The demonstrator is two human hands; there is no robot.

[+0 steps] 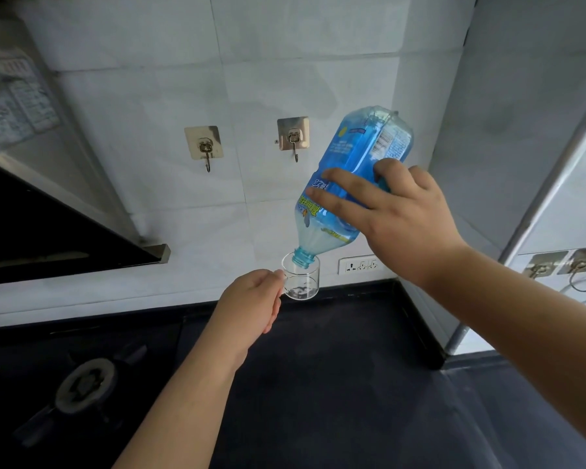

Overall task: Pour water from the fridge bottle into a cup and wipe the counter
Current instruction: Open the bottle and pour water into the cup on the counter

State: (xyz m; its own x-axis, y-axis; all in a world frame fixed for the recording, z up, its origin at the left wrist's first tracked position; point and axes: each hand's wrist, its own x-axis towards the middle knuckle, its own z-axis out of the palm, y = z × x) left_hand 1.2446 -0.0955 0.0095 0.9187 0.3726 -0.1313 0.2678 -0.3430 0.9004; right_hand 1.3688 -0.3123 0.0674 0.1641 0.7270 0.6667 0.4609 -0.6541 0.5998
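Clear glass cup (300,280): it is sitting at the back of the dark surface (352,384), close under the tiled wall, with only a shallow pool showing at its bottom.
Bottle (349,184): blue-tinted plastic, uncapped, it is tipping steeply, base high and to the right of the cup, neck low.
Long axis: it is running from upper right down to lower left, ending at the mouth (301,258), which is dipping just inside the cup's rim.
Right hand (400,218): it is wrapping the bottle's middle from the right, fingers spread over the label; it is above and right of the cup.
Left hand (251,299): it is closing lightly on the cup's left wall, steadying it; this hand is the nearer one to the cup.
Stage, judged: pouring is under way and the cup is far from full; wiping is not yet begun.
Next move, judged: keeping the mouth over the rim matters most, since a drift left or right would be spilling onto the surface.
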